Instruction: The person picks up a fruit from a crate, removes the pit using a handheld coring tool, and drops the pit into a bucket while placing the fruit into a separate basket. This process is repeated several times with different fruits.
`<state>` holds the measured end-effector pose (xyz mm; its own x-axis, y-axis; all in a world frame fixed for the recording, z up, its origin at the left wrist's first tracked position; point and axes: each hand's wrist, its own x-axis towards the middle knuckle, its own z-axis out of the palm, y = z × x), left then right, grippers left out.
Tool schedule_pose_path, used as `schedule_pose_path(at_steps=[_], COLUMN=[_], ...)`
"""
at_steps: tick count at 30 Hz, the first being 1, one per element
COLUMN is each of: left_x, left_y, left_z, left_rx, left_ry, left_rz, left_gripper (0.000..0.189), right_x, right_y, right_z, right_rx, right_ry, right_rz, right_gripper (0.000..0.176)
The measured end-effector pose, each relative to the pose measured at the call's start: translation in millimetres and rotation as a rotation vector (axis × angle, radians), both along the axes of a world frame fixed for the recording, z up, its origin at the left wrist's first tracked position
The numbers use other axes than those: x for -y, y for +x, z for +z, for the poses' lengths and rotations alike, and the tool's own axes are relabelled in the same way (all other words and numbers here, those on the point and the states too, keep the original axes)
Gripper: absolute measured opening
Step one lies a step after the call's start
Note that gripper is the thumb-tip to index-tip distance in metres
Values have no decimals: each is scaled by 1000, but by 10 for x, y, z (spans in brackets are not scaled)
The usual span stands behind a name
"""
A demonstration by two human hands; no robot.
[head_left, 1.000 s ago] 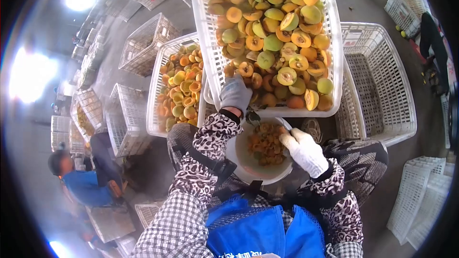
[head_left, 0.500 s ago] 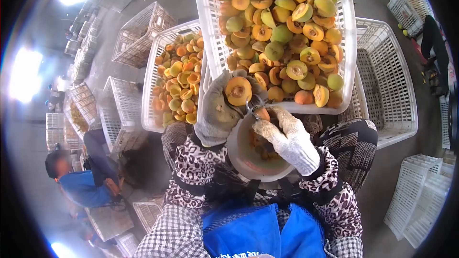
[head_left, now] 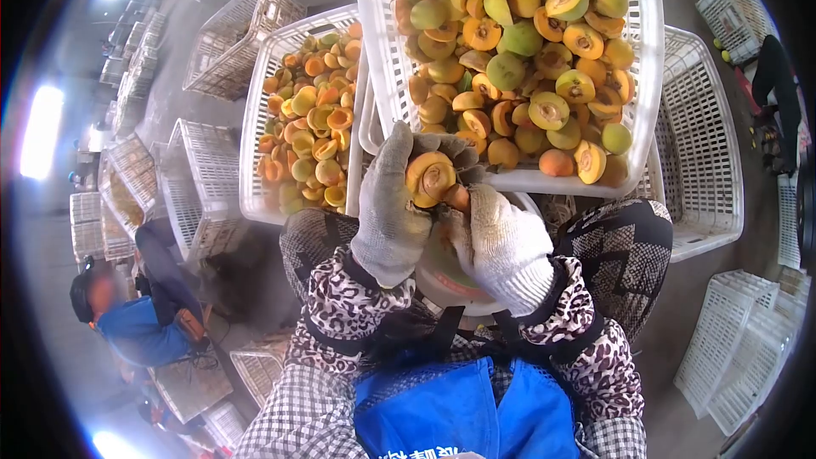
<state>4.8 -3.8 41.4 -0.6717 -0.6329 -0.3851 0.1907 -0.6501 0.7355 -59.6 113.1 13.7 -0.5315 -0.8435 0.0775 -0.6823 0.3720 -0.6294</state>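
My left hand (head_left: 393, 212), in a grey glove, holds an apricot half (head_left: 431, 177) with its orange cut face up and the pit in its middle. My right hand (head_left: 506, 242), in a white knit glove, is closed on a small pitting tool (head_left: 456, 197) with a brownish handle end. The tool is at the lower right edge of the fruit; its metal tip is hidden now. Under both hands a pale bucket (head_left: 450, 285) stands between my knees, mostly covered. Just beyond, a white crate (head_left: 552, 183) is full of cut apricots (head_left: 518, 38), many with pits.
Left of it, another white crate (head_left: 252, 144) holds hollowed apricot halves (head_left: 314, 123). A crate (head_left: 705, 144) stands at the right, with stacked crates (head_left: 739, 340) below it. A person in blue (head_left: 144, 331) sits at the left among more crates (head_left: 200, 178).
My right hand has moved up and left, closer to the apricot half, and the tool's metal loop no longer shows. The bucket is now more covered. The view has shifted slightly.
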Motion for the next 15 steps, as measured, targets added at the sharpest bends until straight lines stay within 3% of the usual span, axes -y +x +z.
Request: schedule_pose_path(at_steps=[1,5,7,9,11,14,15], left_x=[-4,55,54,50,31,22,33], left_y=[-6,20,12,9,1,-18,-12], left_z=[-1,-82,-164,-177,-196,-213,-210], left_rx=[47,102,153,172,188,127,133], left_ry=[-81,-1,-52,-93,-135,-135,-130], left_rz=[21,9,48,37,27,87,57], left_gripper=[43,41,52,53,53,36,37], right_x=[12,42,45,36,7,2,15], right_y=[-9,-14,15,58,57,43,-88], right_z=[-13,-2,-3,-26,2,3,144], right_rx=[0,61,119,406,435,401,997], right_ry=[4,35,92,-8,-64,-281,-116], right_rz=[0,63,67,44,69,52,51], right_gripper=[27,26,23,20,19,21,29])
